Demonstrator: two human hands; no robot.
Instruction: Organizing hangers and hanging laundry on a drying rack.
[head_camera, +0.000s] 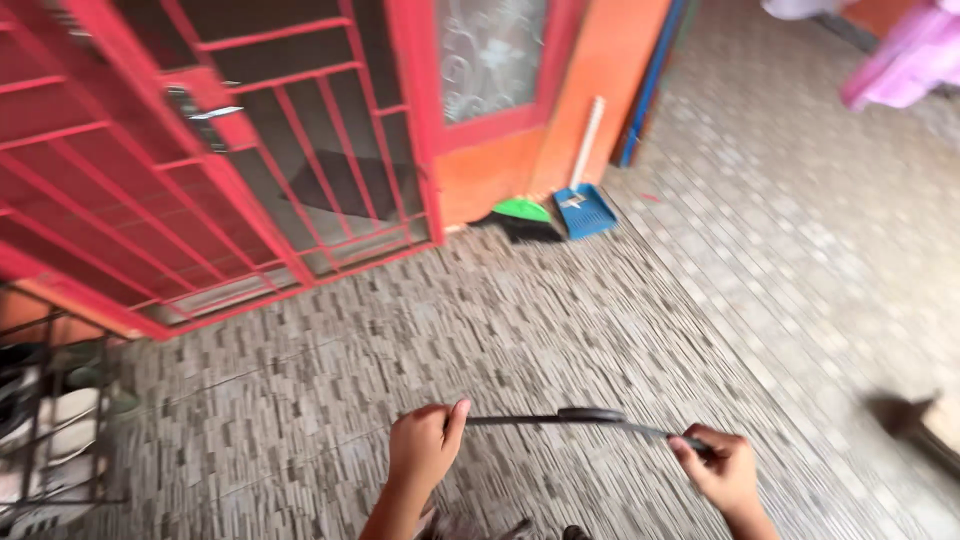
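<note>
left hand (422, 447) and right hand (722, 468) each close fingers around one end of a thin dark flat strap (585, 417), stretched between them above the grey patterned tile floor (560, 310).

A floor (560, 330) of small grey and brown mottled tiles is stretching from near to far, giving way on the right to paler square tiles. At the far end, a blue plastic dustpan (585, 210) with a pale handle is resting on it, just right of a green-backed black-bristled broom head (522, 220). A blurred brown object (915, 420) is sitting at the near right.
</note>
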